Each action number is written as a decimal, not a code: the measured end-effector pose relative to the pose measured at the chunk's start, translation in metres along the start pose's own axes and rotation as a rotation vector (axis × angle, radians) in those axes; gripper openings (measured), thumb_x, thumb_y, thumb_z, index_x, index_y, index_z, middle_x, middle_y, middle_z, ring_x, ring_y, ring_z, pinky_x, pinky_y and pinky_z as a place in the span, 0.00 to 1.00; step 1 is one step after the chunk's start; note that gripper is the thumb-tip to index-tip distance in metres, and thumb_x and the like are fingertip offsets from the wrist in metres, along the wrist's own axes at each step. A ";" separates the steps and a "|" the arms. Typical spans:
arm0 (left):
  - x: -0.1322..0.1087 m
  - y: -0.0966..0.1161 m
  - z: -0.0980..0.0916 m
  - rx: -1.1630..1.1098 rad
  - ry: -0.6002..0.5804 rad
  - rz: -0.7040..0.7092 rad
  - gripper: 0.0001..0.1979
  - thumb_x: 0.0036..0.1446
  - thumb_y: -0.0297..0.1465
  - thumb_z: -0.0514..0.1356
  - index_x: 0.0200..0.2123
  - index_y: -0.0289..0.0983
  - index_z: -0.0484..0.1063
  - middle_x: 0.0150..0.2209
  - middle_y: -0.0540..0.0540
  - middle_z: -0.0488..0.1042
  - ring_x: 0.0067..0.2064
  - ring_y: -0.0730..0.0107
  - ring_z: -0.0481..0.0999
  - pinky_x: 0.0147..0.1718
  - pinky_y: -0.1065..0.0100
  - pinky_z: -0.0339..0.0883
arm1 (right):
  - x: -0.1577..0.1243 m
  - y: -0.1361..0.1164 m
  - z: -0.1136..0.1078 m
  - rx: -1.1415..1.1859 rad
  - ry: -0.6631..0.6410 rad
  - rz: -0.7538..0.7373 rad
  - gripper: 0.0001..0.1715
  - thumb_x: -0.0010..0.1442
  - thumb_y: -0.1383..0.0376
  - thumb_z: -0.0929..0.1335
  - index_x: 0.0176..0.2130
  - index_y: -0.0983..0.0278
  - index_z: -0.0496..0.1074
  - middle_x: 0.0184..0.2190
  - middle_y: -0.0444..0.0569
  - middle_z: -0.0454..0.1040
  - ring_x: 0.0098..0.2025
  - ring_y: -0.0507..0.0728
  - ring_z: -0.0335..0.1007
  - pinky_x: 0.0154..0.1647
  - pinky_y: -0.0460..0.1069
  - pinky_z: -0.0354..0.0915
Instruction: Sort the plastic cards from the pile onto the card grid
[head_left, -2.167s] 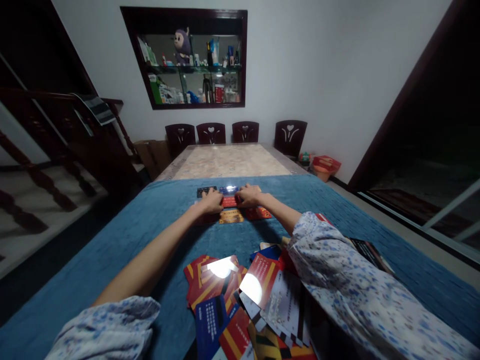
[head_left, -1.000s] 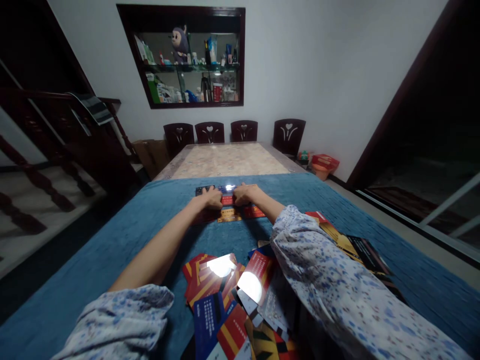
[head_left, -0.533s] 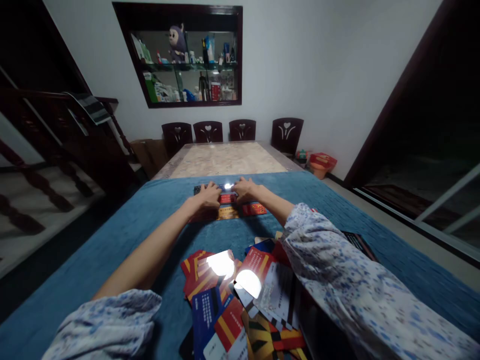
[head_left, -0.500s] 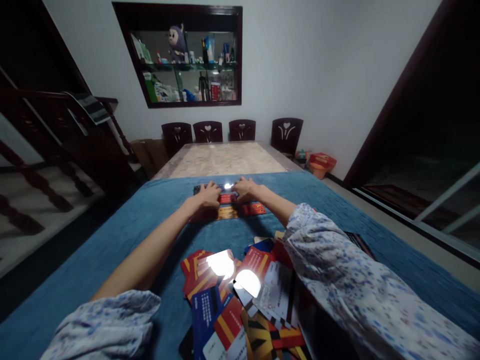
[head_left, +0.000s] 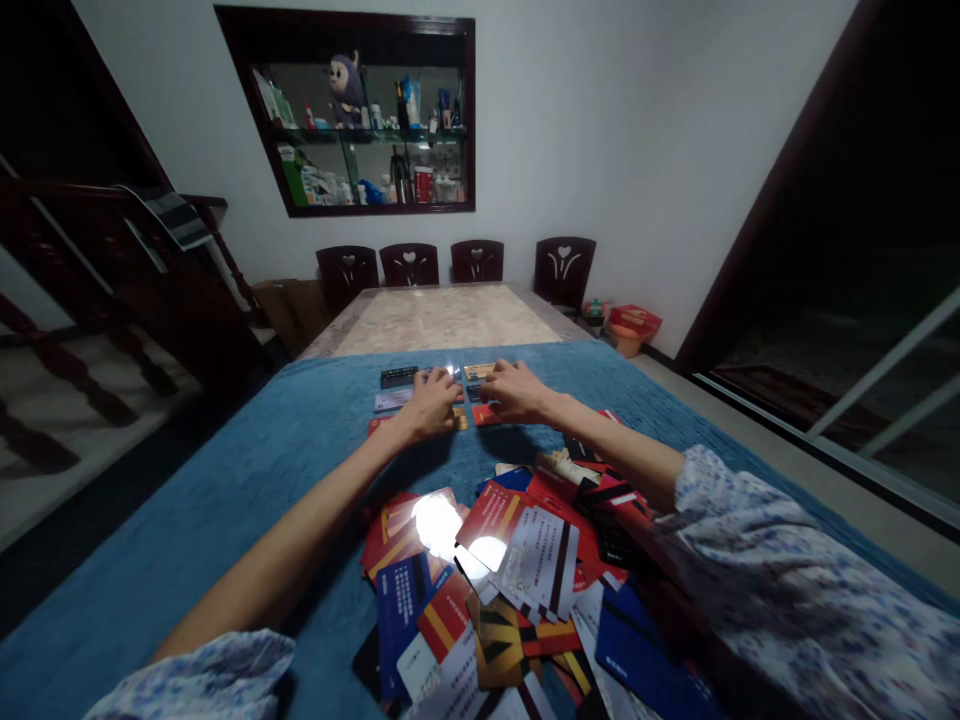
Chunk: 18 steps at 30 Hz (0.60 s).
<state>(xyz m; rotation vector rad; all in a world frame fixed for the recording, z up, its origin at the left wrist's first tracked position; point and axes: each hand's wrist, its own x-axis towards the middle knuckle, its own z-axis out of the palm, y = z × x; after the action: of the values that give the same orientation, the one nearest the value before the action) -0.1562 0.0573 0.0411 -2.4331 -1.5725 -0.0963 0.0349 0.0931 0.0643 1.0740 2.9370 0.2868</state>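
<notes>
Both hands lie knuckles-up on the cards (head_left: 393, 401) laid in rows: left hand (head_left: 431, 405) beside right hand (head_left: 516, 392), fingers curled under (pinching or just pressing, I cannot tell). Rows sit far out on the blue cloth (head_left: 225, 480); a loose pile (head_left: 517, 590) lies nearer me.

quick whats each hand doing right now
left hand: open, palm down on the laid-out cards, gripping nothing visible
right hand: open, palm down on the same cards
</notes>
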 end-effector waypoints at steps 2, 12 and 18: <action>-0.006 0.008 -0.002 -0.017 -0.002 0.011 0.19 0.54 0.25 0.56 0.50 0.36 0.72 0.53 0.36 0.71 0.61 0.49 0.59 0.56 0.47 0.53 | -0.014 -0.001 0.002 0.030 0.031 -0.014 0.14 0.59 0.67 0.66 0.43 0.61 0.77 0.49 0.55 0.76 0.55 0.66 0.58 0.47 0.56 0.55; -0.054 0.030 0.005 -0.104 0.087 0.063 0.19 0.53 0.22 0.53 0.48 0.36 0.72 0.51 0.37 0.71 0.58 0.50 0.60 0.54 0.47 0.53 | -0.073 -0.010 0.024 0.176 0.189 -0.108 0.13 0.58 0.69 0.67 0.42 0.60 0.76 0.46 0.53 0.76 0.52 0.63 0.58 0.46 0.55 0.53; -0.081 0.045 0.004 -0.163 0.121 0.091 0.18 0.54 0.21 0.54 0.46 0.36 0.73 0.50 0.38 0.72 0.58 0.50 0.61 0.54 0.45 0.54 | -0.096 -0.014 0.037 0.285 0.284 -0.181 0.10 0.61 0.67 0.67 0.42 0.60 0.76 0.44 0.52 0.76 0.50 0.62 0.60 0.46 0.56 0.55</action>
<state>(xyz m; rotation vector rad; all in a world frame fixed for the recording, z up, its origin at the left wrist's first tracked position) -0.1496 -0.0313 0.0146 -2.5633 -1.4521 -0.3622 0.1015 0.0272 0.0196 0.8380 3.3839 0.0180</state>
